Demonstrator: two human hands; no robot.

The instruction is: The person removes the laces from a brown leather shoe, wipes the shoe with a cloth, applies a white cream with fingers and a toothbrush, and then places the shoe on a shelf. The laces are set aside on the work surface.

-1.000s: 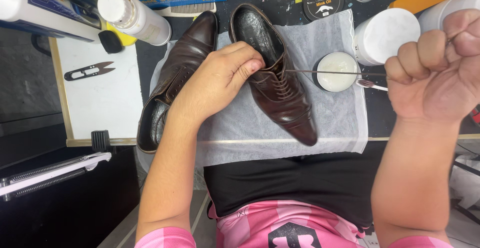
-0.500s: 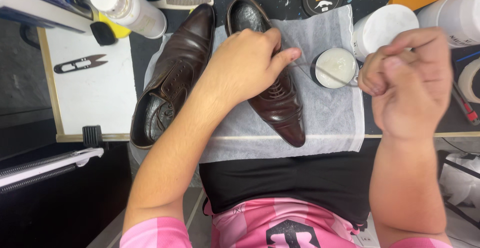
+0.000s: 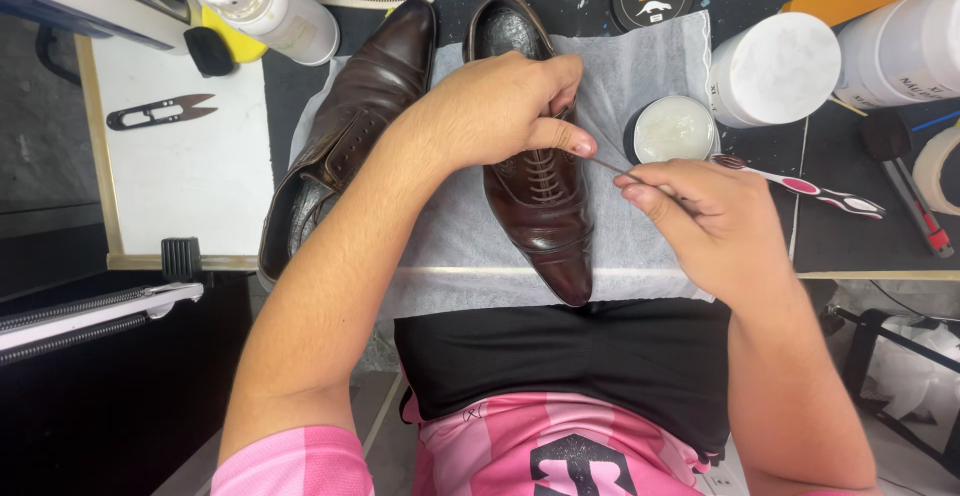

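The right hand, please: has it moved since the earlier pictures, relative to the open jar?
Yes. The right hand has come down and leftward, from right of the open jar to just below it, close to the laced shoe.

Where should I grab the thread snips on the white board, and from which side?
Take the thread snips across the looped spring end on the left, coming straight down from above. They lie flat and alone on the white board, with their pointed blades facing right toward the shoes, so the blunt end is safer.

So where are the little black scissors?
In the head view, the small black snips lie on the white board at the left, beside the unlaced brown shoe and away from both hands.
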